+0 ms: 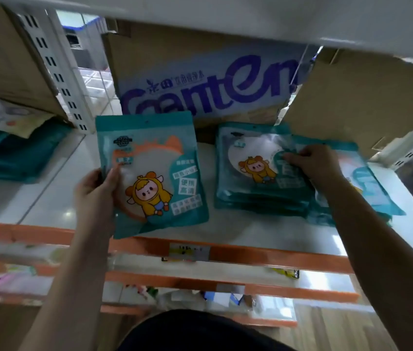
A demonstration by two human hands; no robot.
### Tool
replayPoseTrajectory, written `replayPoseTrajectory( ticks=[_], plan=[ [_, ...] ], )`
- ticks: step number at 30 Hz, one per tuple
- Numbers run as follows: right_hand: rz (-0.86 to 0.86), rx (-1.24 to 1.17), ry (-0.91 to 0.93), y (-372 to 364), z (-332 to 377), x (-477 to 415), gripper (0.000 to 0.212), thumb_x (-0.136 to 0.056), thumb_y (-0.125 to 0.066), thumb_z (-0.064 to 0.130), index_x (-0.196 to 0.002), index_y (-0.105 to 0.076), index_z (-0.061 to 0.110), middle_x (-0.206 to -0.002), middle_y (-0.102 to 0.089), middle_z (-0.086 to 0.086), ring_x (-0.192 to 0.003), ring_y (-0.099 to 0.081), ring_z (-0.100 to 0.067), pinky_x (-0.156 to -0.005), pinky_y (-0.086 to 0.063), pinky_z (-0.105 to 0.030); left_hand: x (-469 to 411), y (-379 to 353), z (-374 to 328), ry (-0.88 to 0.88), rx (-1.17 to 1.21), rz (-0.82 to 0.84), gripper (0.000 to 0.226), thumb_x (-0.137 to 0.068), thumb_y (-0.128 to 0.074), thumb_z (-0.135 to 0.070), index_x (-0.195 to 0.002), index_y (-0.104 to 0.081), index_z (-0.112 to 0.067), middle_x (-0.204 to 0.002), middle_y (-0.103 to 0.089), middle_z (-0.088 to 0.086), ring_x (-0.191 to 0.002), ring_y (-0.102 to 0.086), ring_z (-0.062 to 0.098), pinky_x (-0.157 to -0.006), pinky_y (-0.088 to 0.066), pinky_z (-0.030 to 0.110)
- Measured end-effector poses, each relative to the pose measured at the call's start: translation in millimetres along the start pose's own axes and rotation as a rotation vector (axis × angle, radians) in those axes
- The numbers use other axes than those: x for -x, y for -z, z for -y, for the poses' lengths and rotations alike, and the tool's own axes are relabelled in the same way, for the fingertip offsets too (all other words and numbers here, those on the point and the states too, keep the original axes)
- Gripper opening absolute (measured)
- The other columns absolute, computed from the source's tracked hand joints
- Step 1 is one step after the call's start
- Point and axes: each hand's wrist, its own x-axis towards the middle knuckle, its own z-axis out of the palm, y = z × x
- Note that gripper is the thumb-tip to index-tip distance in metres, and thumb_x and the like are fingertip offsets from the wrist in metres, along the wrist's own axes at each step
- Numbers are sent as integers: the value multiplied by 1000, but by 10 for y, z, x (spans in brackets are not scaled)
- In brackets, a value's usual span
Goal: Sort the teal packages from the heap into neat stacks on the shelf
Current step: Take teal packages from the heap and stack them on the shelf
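My left hand (99, 193) grips a teal package (154, 171) by its left edge, thumb on the front, holding it face up over the white shelf (263, 231). The package shows a cartoon child in a yellow hood. To the right lies a stack of several like teal packages (248, 171). My right hand (314, 164) rests on top of that stack, its fingertips pinching the top package. Further teal packages (367, 188) lie askew under and beyond my right forearm.
A cardboard box with blue lettering (208, 89) stands at the back of the shelf, brown boxes (367, 97) on either side. Teal and pale packs (15, 153) lie on the left bay past a white slotted upright (58, 74). Orange shelf rails (251, 254) run below.
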Motion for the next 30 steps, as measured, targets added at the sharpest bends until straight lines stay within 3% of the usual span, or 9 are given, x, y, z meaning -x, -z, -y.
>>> replayPoseTrajectory(
  ticks=[5,10,14,17,19,22,26,30],
  plan=[
    [-51,1,67,-49,-44,42,38,-86,-67,44,-86,-69,6,-78,-65,-10,-75,-60,-28,-61,-39,-30,214,-134,-105,-23,42,-5,12,-93,-62,-17,-101,-69,-11,-79,-73,-3,-70,-70,15,-61,-60,31],
    [-68,-42,108,65,-143,260,34,-94,-59,39,-108,-67,9,-89,-60,-3,-80,-54,-18,-67,-35,-25,371,-510,-332,-16,86,118,10,-94,-60,-17,-99,-68,-12,-78,-74,-2,-69,-70,14,-59,-58,27],
    [-75,-206,177,151,-348,640,15,-94,-59,26,-103,-61,14,-82,-62,1,-70,-60,-18,-57,-45,-19,390,-1001,-448,-15,82,195,10,-94,-59,-12,-99,-68,-13,-89,-75,2,-81,-72,20,-66,-59,33],
    [-73,-365,199,88,-560,909,9,-99,-51,19,-97,-57,13,-71,-63,-1,-62,-66,-25,-56,-54,-35,320,-1438,-403,-5,79,244,15,-93,-59,-9,-107,-65,-9,-102,-72,8,-93,-70,26,-76,-59,38],
    [-63,-431,210,41,-695,1083,12,-101,-47,16,-91,-53,19,-65,-64,-5,-56,-66,-21,-55,-54,-34,266,-1712,-337,30,60,252,20,-93,-61,-11,-112,-64,-9,-103,-71,4,-92,-69,19,-74,-59,32],
    [-11,-301,309,-76,-890,1286,23,-97,-53,12,-85,-54,31,-69,-64,1,-60,-62,-12,-55,-50,-25,213,-2001,-203,25,-29,293,8,-94,-60,-14,-101,-65,-15,-90,-69,-3,-78,-68,6,-65,-55,25],
    [0,-11,508,-227,-1135,1346,8,-89,-61,16,-96,-66,17,-92,-63,1,-77,-59,-16,-64,-51,-28,154,-2112,-33,-71,-369,308,16,-94,-61,-31,-91,-66,-16,-83,-67,-2,-84,-66,16,-68,-49,25],
    [-80,122,640,-283,-1163,1341,19,-88,-55,28,-94,-70,17,-93,-67,2,-87,-58,-17,-69,-46,-23,169,-2087,-4,-207,-629,241,30,-93,-58,-47,-81,-58,-19,-71,-58,-6,-65,-54,6,-59,-40,21]
  ],
)
